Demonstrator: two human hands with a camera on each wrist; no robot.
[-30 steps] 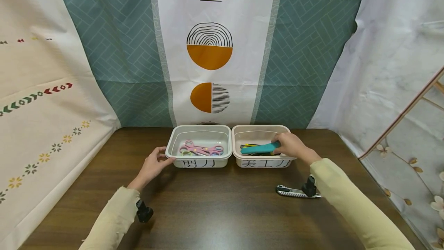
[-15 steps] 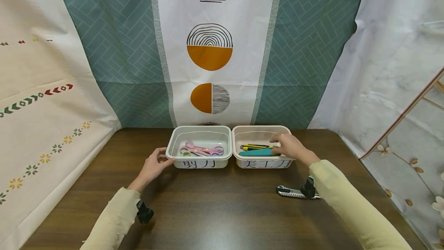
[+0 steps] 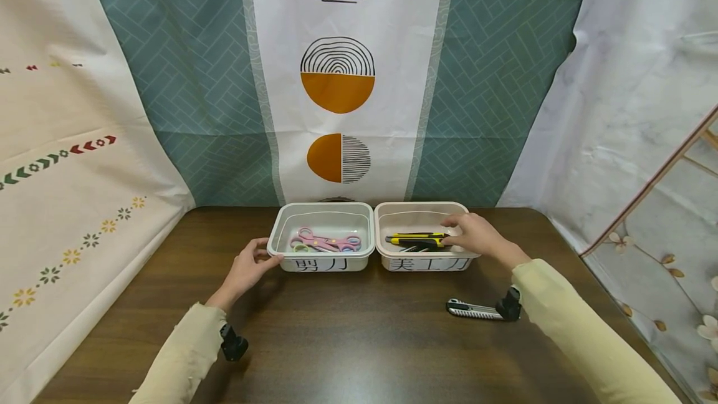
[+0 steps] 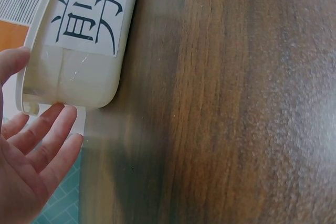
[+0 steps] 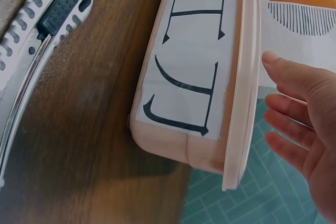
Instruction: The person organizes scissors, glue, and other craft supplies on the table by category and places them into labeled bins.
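Two white bins stand side by side at the table's far edge. The left bin point(image 3: 280, 229) holds pink scissors point(image 3: 326, 242). The right bin point(image 3: 387, 229) holds a yellow and black utility knife point(image 3: 417, 239). My left hand point(image 3: 262, 255) lies with straight fingers against the left bin's point(image 4: 79, 77) near left corner; the left wrist view shows the hand point(image 4: 31, 145) holding nothing. My right hand point(image 3: 457, 234) hovers over the right end of the right bin point(image 5: 189, 87), and in the right wrist view this hand point(image 5: 294, 108) has relaxed, empty fingers.
A silver and black utility knife point(image 3: 473, 310) lies on the brown wooden table point(image 3: 348, 329) under my right forearm, and shows again in the right wrist view point(image 5: 42, 30). Patterned cloth hangs behind and to both sides of the table.
My right hand lowered a teal knife into the right bin and let it go. The teal knife no longer shows over the rim. The left hand has stayed put.
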